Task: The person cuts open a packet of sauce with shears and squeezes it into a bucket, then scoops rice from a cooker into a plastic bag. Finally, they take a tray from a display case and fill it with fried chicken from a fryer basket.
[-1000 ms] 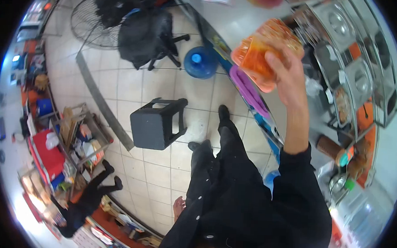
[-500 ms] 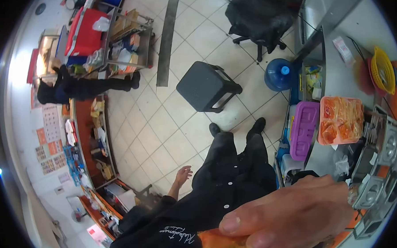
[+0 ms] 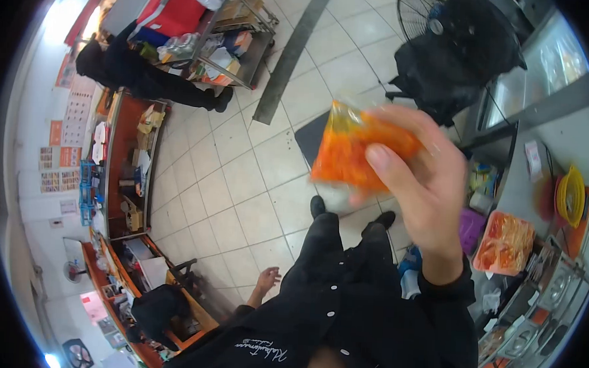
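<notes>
1. Many pale square floor tiles [image 3: 241, 201] spread beneath us, crossed by a long dark grey strip [image 3: 293, 59].
2. On our right runs a pale grey counter [image 3: 521, 194].
3. At the upper left we see a person in dark clothing [image 3: 141, 72] standing beside a metal shelved trolley [image 3: 253, 57].
4. Well ahead of our feet is a black swivel chair [image 3: 437, 75], with a black wire-caged fan [image 3: 435, 26] just beyond its seat.
5. Nearer to us stands a dark grey square-topped stool [image 3: 307, 142], mostly hidden from our view.
6. On the counter we have a pink-orange rectangular tray [image 3: 485, 266], its orange contents under clear film, just beside a purple plastic piece [image 3: 471, 230].
7. Our right hand [image 3: 435, 197], raised in front of us and slightly blurred, grips a clear plastic packet of orange contents [image 3: 348, 150], thumb on the near face. The packet, yellowish at its top corner, is in the air, covering much of the stool.
8. Our left hand [image 3: 268, 279] hangs relaxed at our side, fingers loosely bent and released.
</notes>
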Tool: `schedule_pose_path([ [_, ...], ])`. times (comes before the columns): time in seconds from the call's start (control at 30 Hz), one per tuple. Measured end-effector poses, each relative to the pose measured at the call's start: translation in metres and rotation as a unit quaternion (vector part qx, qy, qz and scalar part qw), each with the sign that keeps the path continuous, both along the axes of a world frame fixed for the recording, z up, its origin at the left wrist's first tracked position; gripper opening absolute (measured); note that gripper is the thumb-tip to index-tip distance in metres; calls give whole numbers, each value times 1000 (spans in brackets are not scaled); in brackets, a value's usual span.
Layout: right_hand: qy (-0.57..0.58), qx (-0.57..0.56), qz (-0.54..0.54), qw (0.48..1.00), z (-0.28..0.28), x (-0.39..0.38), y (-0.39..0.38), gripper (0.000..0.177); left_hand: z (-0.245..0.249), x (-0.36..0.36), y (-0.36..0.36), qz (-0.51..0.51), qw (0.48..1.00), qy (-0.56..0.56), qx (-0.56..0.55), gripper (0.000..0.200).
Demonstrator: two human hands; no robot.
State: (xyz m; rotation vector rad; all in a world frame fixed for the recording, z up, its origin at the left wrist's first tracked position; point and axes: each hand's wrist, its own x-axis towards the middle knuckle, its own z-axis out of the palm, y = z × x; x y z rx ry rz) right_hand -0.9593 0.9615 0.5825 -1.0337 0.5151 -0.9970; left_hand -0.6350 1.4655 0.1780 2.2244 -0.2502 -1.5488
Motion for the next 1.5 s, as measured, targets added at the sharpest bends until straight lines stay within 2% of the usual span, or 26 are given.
schedule_pose_path([
  [0.07, -55, 59, 24, 996, -21, 53, -15, 41, -4, 2, 16, -2, 1000, -15, -2, 44],
  [0.13, -66, 40, 50, 996, -40, 105, -25, 44, 1, 2, 24, -30, 998, -50, 11, 43],
  [0.17, -75, 31, 67, 994, -49, 131, -27, 47, -6, 12, 37, -50, 996, -55, -50, 42],
  [0.2, -74, 22, 77, 994, -55, 158, -28, 47, -32, 24, 66, -70, 989, -61, -111, 42],
  [0.23, -56, 32, 84, 994, -60, 186, -32, 49, -116, 40, 122, -62, 987, -74, -132, 43],
  [0.27, -40, 39, 89, 994, -65, 216, -37, 51, -112, 48, 113, -54, 983, -88, -152, 44],
  [0.33, -42, 1, 107, 993, -79, 280, -51, 50, -111, 84, 137, -28, 995, -74, -54, 44],
  [0.43, -9, -28, 37, 999, -86, 371, -75, 47, -68, 147, 99, 62, 996, -55, 20, 45],
  [0.5, -10, -43, 35, 998, -85, 424, -92, 46, -47, 186, 74, 138, 988, -70, 30, 45],
  [0.53, -10, -54, 17, 998, -82, 449, -101, 45, -49, 210, 64, 191, 976, -101, 14, 45],
  [0.57, 4, -54, 9, 998, -79, 470, -109, 44, -52, 237, 52, 227, 966, -106, -64, 44],
  [0.63, 7, -50, 11, 999, -69, 508, -126, 44, -42, 286, -1, 252, 956, -137, -66, 41],
  [0.7, 22, -39, 13, 999, -67, 539, -141, 44, -41, 330, -51, 263, 943, -165, -118, 37],
  [0.83, 0, -6, 11, 1000, -61, 588, -178, 48, -11, 383, -162, 255, 943, -132, -168, 33],
  [0.87, 0, -4, 18, 1000, -63, 598, -189, 48, -14, 391, -178, 262, 941, -133, -165, 33],
  [0.93, -14, -2, 4, 1000, -66, 621, -215, 50, -22, 418, -215, 167, 955, -142, -197, 33],
  [1.0, -14, -16, -2, 1000, -70, 640, -246, 51, -47, 442, -237, 175, 952, -166, -189, 33],
  [1.07, -20, -70, -35, 997, -75, 664, -278, 49, -65, 451, -259, 179, 958, -162, -153, 33],
  [1.1, -19, -74, -15, 997, -75, 673, -289, 49, -69, 454, -266, 175, 956, -190, -142, 33],
  [1.17, 2, -110, -97, 989, -65, 692, -318, 48, -103, 452, -263, 189, 954, -197, -120, 35],
  [1.2, -7, -119, -91, 989, -59, 701, -335, 48, -115, 463, -279, 184, 956, -207, -97, 36],
  [1.23, -21, -127, -102, 986, -57, 708, -349, 48, -108, 466, -297, 190, 954, -211, -100, 36],
  [1.3, -32, -122, -117, 985, -53, 720, -373, 48, -85, 446, -319, 226, 966, -116, -52, 40],
  [1.47, -14, -136, -145, 980, -48, 747, -444, 50, -80, 441, -400, 250, 966, -66, 21, 41],
  [1.5, -9, -127, -141, 982, -44, 751, -456, 49, -82, 446, -417, 229, 971, -48, 43, 42],
])
